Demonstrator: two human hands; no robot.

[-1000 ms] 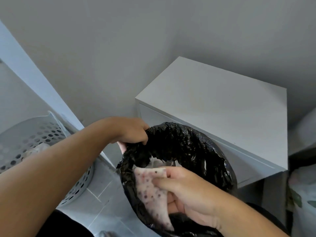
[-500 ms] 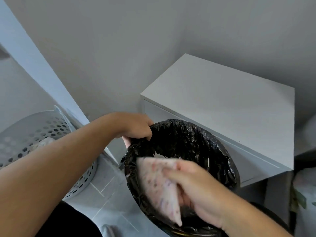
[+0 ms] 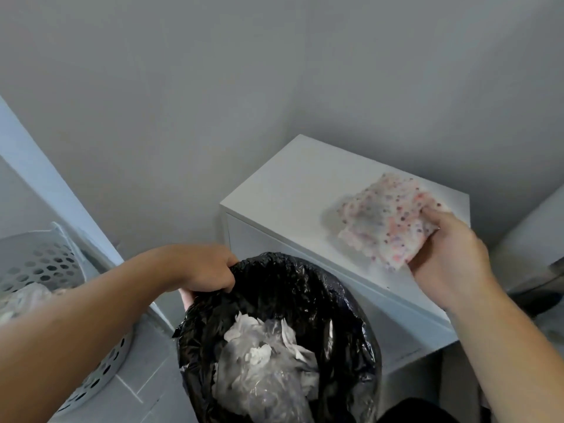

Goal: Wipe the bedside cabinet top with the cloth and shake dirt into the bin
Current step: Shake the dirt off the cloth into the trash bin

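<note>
1. Now the right hand (image 3: 448,254) pinches one edge of the cloth (image 3: 387,221) between thumb and fingers, closed tight on it.
2. From that hand the cloth spreads out to the left, over the white cabinet top (image 3: 290,190); it is blurred, so I cannot tell whether it touches the surface or hangs just above it.
3. The cloth is pale with small pink, red and purple spots.
4. The left hand (image 3: 204,267) is curled closed over the far rim of the bin (image 3: 351,315), gripping the black liner there.
5. The bin sits below and between the two hands, close in front of the cabinet's front face.
6. Inside the bin, below the left hand, lies crumpled white rubbish (image 3: 262,361), paper and clear plastic by the look of it.
7. To the left of the left forearm stands a white basket (image 3: 39,264) with round holes, with something pale inside that is too blurred to name.
8. Beyond both hands rises a plain grey wall (image 3: 274,71).
9. Under the left forearm, grey floor tiles (image 3: 146,361) show between the basket and the bin.
10. The two hands are well apart, the right one farther out and higher in view than the left.
</note>
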